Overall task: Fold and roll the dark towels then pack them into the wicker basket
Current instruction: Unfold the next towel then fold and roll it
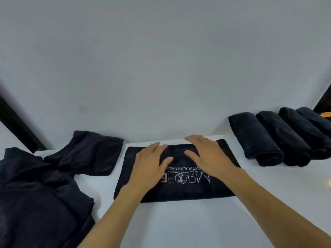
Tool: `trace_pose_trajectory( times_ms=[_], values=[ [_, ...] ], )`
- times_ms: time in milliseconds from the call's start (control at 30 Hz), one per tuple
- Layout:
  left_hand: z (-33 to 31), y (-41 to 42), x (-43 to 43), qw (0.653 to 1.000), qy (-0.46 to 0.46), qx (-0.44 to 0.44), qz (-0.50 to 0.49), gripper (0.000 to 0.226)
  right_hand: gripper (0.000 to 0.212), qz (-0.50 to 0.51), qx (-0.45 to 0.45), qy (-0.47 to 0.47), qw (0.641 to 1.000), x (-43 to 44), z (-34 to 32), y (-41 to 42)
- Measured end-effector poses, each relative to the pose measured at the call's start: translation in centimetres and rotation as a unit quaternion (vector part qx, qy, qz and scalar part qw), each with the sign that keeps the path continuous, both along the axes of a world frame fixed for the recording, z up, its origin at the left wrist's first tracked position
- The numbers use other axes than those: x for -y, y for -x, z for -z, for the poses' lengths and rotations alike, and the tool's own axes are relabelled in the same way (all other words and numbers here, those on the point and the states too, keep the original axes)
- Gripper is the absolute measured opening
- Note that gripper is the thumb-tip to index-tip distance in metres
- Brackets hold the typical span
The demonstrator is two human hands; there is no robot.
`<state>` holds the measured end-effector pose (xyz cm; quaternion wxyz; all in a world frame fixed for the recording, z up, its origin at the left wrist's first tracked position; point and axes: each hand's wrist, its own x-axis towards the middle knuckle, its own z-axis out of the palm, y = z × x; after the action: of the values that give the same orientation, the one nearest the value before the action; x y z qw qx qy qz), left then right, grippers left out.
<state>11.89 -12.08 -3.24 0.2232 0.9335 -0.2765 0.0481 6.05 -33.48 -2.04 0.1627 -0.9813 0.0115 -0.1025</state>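
Pressed flat on the folded towel (pixel 179 190), centre frame: left hand (pixel 150 163) and right hand (pixel 206 154).
Fingers straight, gripping nothing; they hide part of its white lettering (pixel 188 179). At right the rolled towels (pixel 268 138), and lower left a pile (pixel 35 185), run off frame.

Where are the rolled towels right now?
Head view: the rolled towels lie side by side at the right of the table, by the wall, apart from the flat printed towel at centre.
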Motion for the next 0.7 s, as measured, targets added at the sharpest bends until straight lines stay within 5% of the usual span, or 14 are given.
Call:
trace_pose_trajectory(
  times_ms=[100,233,333,533,600,700],
  values=[
    [2.3,1.0,-2.1,0.986,-0.166,-0.013,0.002,0.096,0.06,0.003,-0.123,0.07,0.99,0.8,2.2,-0.3],
    [2.0,1.4,-6.8,0.988,-0.154,-0.019,-0.025,0.114,0.05,0.085,-0.137,0.074,0.984,4.1,2.2,-0.8],
    [2.1,3.7,-9.1,0.986,-0.157,0.006,0.055,0.098,0.032,0.093,-0.112,0.061,0.987,4.3,1.4,-1.2],
    [1.5,0.8,-9.2,0.942,-0.125,0.277,0.141,0.024,0.013,0.12,-0.115,0.017,0.986,4.7,-1.6,1.6],
    [-0.1,-0.9,-8.5,0.955,-0.161,0.243,0.056,0.012,0.018,0.164,-0.153,-0.064,0.972,4.5,-2.6,3.8],
    [-1.3,-0.9,-7.2,0.988,-0.079,0.109,-0.078,0.036,0.02,0.208,-0.218,-0.214,0.929,2.6,-3.5,8.4]
  ],
)
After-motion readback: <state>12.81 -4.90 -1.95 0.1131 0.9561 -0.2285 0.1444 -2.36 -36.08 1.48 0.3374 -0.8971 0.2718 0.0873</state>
